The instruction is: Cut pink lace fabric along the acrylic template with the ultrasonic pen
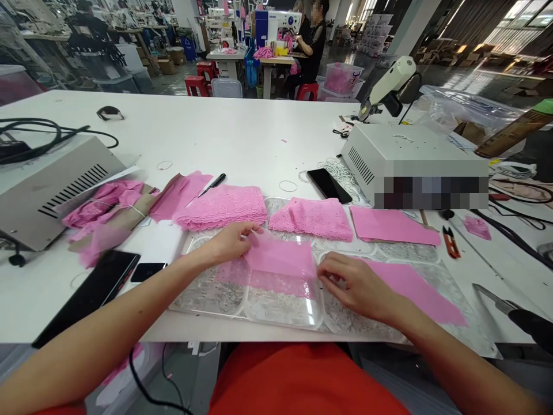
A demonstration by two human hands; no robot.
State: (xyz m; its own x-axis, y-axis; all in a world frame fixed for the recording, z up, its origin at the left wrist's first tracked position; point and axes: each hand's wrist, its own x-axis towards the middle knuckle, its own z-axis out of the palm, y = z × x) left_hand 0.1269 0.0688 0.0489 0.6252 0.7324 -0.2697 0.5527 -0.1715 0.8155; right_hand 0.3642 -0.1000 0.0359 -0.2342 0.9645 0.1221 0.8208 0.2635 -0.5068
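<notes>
A sheer pink fabric piece [283,256] is spread over the clear plastic mat in front of me, with a pink lace strip [280,285] showing along its lower part. My left hand [233,241] pinches its upper left corner. At its right edge, the curled fingers of my right hand [356,282] grip the fabric. Behind my hands lie a stack of pink lace pieces [224,208] and a smaller lace pile [311,219]. Pink cut panels [393,225] rest to the right, and another pink panel [419,291] is partly behind my right hand.
A grey metal box [410,150] stands at the right, another grey box [64,190] at the left. A black phone [329,185], orange snips [450,242], scissors [510,308] and a pen [211,184] lie around. Someone sits at a sewing machine [283,26] beyond the table.
</notes>
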